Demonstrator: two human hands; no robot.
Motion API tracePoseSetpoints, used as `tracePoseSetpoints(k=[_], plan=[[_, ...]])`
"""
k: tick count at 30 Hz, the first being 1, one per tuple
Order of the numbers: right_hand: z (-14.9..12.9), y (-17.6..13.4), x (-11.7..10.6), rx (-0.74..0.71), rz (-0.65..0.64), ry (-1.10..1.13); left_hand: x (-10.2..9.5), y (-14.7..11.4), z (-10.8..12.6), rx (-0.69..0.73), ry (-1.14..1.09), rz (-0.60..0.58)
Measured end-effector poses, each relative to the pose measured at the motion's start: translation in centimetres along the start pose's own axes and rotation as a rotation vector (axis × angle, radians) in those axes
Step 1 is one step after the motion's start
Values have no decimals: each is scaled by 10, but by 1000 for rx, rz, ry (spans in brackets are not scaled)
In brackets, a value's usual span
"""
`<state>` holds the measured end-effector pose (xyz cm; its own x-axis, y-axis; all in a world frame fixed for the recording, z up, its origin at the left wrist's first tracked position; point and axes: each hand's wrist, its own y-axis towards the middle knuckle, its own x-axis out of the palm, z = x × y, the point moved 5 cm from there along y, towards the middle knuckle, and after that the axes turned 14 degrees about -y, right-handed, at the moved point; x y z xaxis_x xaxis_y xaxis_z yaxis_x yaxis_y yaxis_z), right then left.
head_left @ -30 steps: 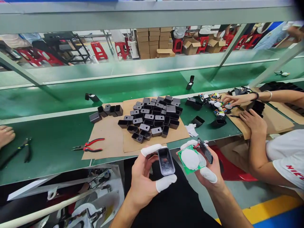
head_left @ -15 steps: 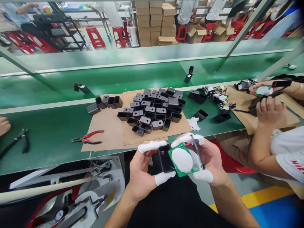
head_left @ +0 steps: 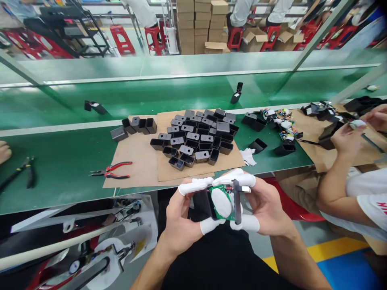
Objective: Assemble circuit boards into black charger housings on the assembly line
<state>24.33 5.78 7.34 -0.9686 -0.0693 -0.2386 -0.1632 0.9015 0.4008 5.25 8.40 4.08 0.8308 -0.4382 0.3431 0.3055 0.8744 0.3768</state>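
green circuit board | white oval patch | partly inside black case

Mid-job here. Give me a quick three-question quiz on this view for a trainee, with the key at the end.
1. Multiple choice: what sits at the open end of the black case in the left hand?
A) a white cloth
B) a green circuit board
C) a cardboard box

2. True or false: the right hand wears white finger covers.

3. Fill in: in the picture, the red-handled pliers lie to the ____ of the large cluster of cases.

Key: 1. B; 2. true; 3. left.
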Motion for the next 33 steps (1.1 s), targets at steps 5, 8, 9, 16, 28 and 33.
tracePoseSetpoints(k=[5,8,9,16,28,33], plan=[[1,-2,0,-12,-12,-60,-1,-1,-1,26,30,-8],[1,-2,1,-3,-26,-80,-2,-2,-1,36,47,-5],[1,-2,1,1,-31,-86,-2,-2,-2,37,51,-5],[3,-3,2,19,-32,-118,-2,-4,-4,11,46,-1],[6,-4,3,16,-63,-145,-5,-6,-9,-24,56,-4],[5,-4,1,34,-66,-187,-6,-6,-10,-23,79,8]])
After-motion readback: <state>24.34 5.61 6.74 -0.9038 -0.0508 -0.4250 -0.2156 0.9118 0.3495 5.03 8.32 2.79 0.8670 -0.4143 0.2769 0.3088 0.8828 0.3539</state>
